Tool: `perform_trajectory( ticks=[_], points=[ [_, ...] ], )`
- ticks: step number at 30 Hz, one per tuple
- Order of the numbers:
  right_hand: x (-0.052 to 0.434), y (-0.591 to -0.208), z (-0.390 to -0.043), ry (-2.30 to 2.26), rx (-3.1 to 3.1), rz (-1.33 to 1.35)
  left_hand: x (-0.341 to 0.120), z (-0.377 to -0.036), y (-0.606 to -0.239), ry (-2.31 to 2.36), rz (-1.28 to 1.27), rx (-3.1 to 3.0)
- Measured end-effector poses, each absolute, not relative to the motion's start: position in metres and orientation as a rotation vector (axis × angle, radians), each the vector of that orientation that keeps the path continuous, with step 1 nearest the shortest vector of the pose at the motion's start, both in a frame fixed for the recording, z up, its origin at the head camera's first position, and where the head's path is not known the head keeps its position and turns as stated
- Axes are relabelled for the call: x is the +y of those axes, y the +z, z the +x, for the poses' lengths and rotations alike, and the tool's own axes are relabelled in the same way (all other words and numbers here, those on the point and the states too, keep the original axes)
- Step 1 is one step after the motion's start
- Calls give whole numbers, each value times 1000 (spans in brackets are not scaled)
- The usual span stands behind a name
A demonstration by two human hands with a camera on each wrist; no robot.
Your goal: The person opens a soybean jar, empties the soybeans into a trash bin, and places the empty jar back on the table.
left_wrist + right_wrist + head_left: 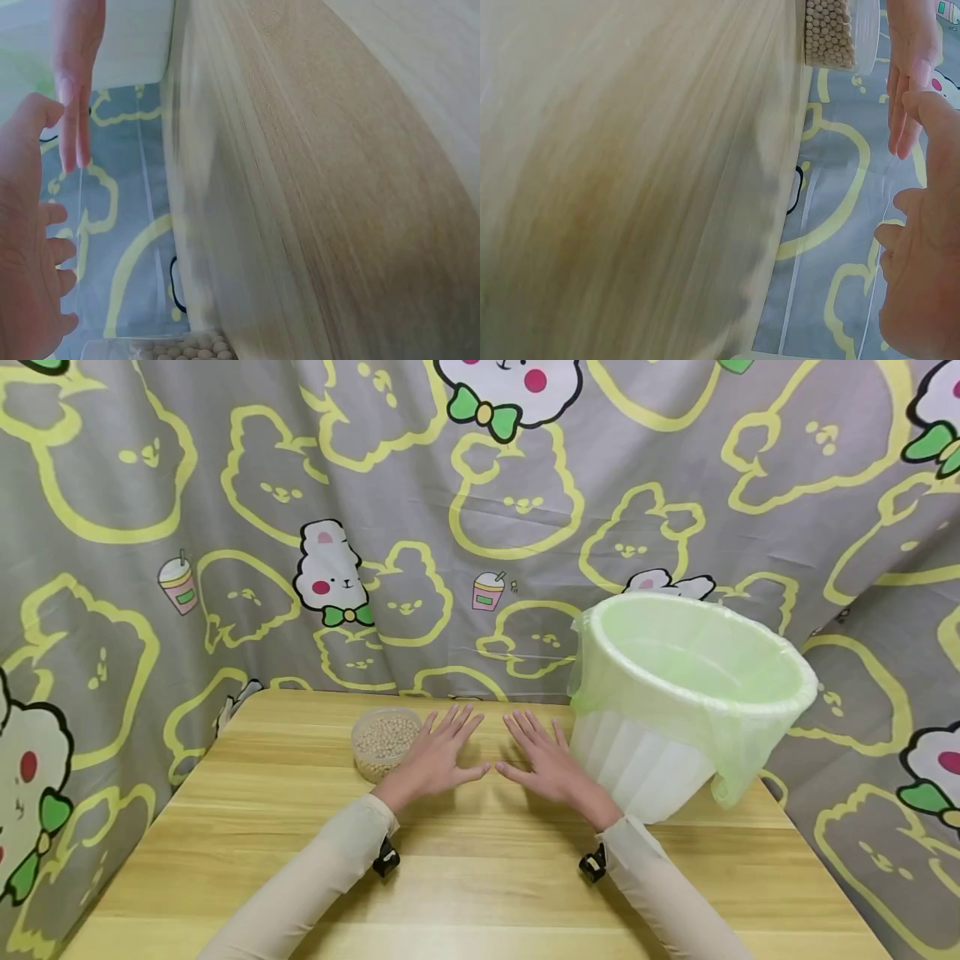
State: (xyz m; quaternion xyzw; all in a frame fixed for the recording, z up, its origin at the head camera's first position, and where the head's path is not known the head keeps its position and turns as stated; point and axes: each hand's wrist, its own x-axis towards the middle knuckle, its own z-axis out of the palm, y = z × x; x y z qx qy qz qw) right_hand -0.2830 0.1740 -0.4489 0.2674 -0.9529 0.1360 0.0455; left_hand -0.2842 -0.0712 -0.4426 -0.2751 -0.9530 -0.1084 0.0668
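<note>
Head view looks down at the table [480, 877]; wrist views skim it closely.

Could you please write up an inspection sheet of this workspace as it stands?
Surface: wooden table, light grain.
Job's things: clear tub of beans beside the left hand; white bin lined with a green bag at the right hand.
Clutter: nothing seen.
Hands: left hand and right hand flat on the table, fingers spread, holding nothing.
Cables: nothing seen.
Surroundings: grey cartoon-print curtain behind.
</note>
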Motion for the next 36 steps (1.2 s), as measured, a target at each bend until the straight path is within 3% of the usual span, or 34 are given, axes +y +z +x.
perform_trajectory(
  ticks=[36],
  points=[
    [171, -451, -285, 439, -2904, 811, -72, -291, -447, -297, -839, -2855]
  ],
)
